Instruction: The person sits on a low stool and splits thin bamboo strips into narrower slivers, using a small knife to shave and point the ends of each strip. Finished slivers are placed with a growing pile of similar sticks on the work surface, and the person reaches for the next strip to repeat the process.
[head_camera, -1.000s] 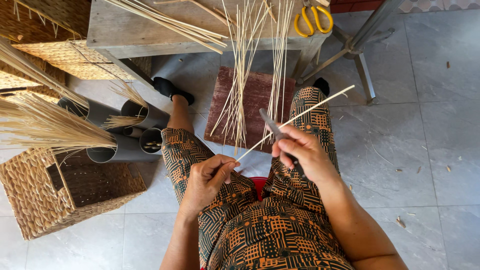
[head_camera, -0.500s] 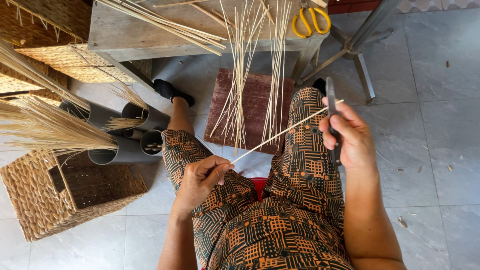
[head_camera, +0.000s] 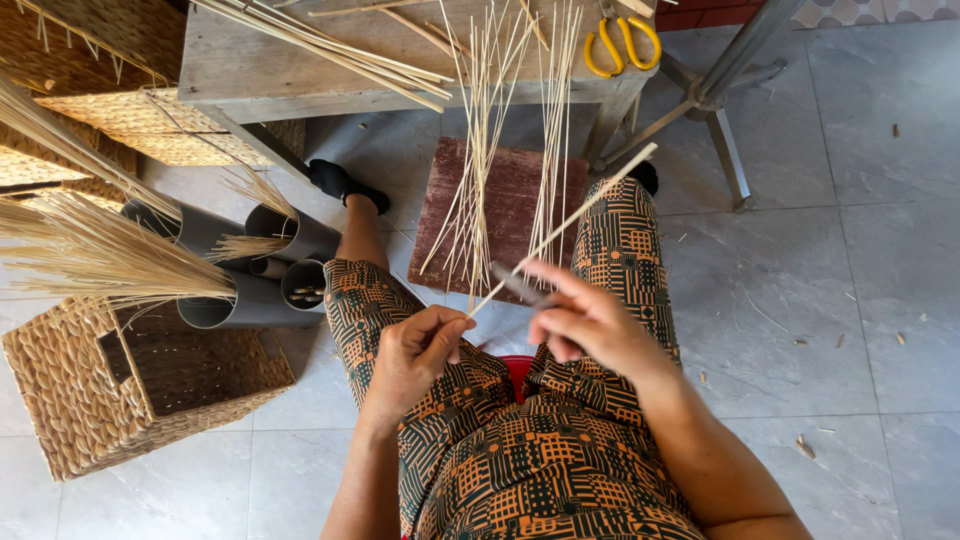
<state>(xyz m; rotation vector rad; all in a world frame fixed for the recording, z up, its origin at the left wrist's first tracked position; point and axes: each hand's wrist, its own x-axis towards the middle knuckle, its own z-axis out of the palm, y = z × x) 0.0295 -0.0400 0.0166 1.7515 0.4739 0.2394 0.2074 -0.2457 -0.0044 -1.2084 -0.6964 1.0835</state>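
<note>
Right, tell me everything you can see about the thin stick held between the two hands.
The stick is a long, thin, pale straw-coloured sliver, apparently split bamboo or rattan, straight and bare. It slants from lower left to upper right above the lap. The left hand pinches its near end between thumb and fingertips. Near the right hand it crosses a dark blade held in that hand; whether the two touch cannot be told. Its far end hangs free above the knee, short of the wooden bench.
</note>
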